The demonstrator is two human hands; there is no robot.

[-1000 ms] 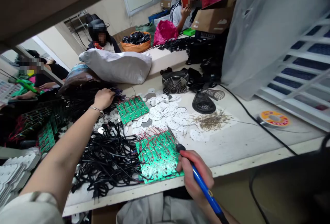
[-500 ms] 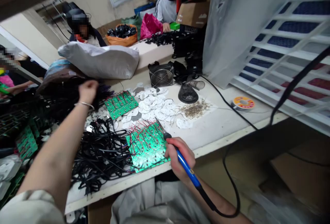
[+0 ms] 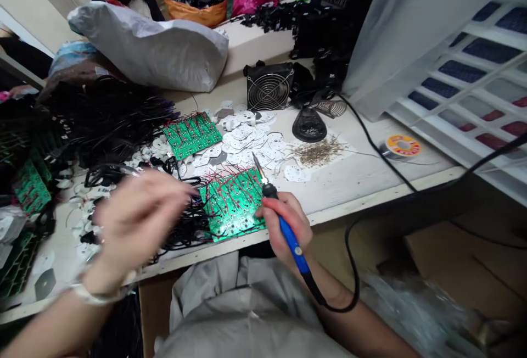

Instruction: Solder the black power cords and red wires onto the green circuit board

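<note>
My right hand (image 3: 286, 223) is wrapped round the blue handle of a soldering iron (image 3: 293, 245), its metal tip pointing up and away from me. Under that hand's fingertips lies the right edge of a green circuit board (image 3: 234, 210) with many thin red wires standing up from it. My left hand (image 3: 142, 215), smeared by motion, is over the black cables (image 3: 187, 229) left of this board. Whether its fingers hold anything is not clear. Farther back, a second green circuit board (image 3: 192, 135) with red wires rests beside white plastic discs (image 3: 247, 141).
A small fan (image 3: 269, 88), a soldering iron stand (image 3: 309, 124) and a solder spool (image 3: 399, 146) are on the table. Dark cables (image 3: 111, 108) heap at the left below a white sack (image 3: 164, 53). A white crate (image 3: 465, 80) stands at right. Another person sits across the table.
My left hand has come back from the dark cable heap towards me, over the nearer cables. My right hand still holds the soldering iron by the board. The view has tilted down.
</note>
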